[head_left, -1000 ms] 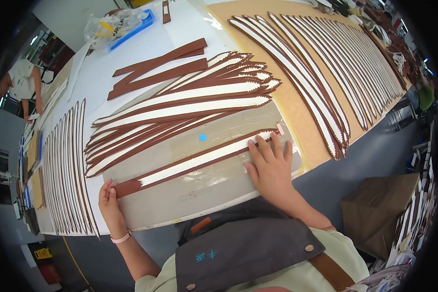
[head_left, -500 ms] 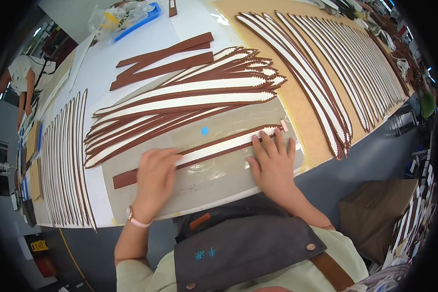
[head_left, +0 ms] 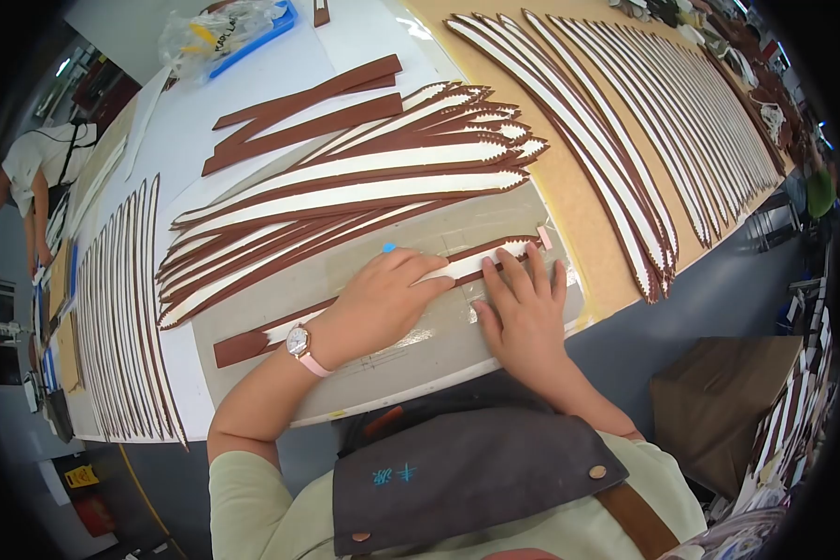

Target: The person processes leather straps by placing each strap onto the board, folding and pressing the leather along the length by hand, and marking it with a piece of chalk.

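A brown strip with a white middle band (head_left: 476,262) lies on the grey work mat (head_left: 364,383) in front of me. Its right end is pointed with notched edges; the left end is plain brown. My left hand (head_left: 392,297), watch on the wrist, lies across the strip's middle, fingers stretched to the right and thumb apart from them, touching its surface. Flat on the mat, my right hand (head_left: 529,303) has spread fingers, their tips on the strip near the pointed end. A small pink tab (head_left: 545,237) sits beside that tip.
Behind the mat is a pile of similar strips (head_left: 345,187), with plain brown strips (head_left: 308,112) beyond. More strips stand in rows at left (head_left: 121,308) and right (head_left: 644,121). A blue tray (head_left: 252,42) holds a plastic bag. A person (head_left: 47,168) is at far left.
My left hand has slid right along the strip from its left part to the middle, and now covers part of the white band. My right hand has stayed nearly in place.
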Demonstrator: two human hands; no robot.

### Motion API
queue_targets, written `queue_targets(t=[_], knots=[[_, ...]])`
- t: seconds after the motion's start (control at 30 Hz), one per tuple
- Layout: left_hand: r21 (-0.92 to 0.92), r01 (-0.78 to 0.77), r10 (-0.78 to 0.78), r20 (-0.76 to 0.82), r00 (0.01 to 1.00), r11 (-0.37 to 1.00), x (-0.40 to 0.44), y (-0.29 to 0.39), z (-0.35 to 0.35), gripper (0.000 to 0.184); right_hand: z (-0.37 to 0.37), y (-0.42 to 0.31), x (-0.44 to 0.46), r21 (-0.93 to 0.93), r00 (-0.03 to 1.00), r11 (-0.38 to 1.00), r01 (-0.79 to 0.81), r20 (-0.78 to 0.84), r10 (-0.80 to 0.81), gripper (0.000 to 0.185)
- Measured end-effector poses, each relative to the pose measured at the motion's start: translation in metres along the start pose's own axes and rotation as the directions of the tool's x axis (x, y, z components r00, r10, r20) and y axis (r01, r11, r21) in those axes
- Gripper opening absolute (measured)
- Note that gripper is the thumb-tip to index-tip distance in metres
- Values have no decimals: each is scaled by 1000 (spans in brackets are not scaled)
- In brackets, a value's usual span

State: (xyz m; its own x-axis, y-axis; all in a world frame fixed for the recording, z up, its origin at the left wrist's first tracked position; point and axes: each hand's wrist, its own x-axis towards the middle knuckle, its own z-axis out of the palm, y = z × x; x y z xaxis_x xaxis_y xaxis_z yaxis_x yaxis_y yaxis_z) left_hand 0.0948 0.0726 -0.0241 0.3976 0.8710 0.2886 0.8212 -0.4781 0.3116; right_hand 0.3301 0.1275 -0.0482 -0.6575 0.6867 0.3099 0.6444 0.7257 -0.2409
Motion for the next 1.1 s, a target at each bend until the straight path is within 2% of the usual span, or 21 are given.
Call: queue_targets(t=[0.37, 0.67, 1.1], knots=[[40, -7, 8, -25, 1000, 999, 0, 2, 1, 36, -1, 0, 1, 18, 1000, 1000, -4, -10, 4, 49], [116, -96, 82, 121, 989, 989, 6, 2, -11, 44, -2, 0, 1, 18, 1000, 1000, -9, 6, 9, 49], [182, -128, 106, 123, 987, 975, 7, 4, -10, 40, -4, -1, 2, 19, 999, 1000, -19, 27, 18, 50]])
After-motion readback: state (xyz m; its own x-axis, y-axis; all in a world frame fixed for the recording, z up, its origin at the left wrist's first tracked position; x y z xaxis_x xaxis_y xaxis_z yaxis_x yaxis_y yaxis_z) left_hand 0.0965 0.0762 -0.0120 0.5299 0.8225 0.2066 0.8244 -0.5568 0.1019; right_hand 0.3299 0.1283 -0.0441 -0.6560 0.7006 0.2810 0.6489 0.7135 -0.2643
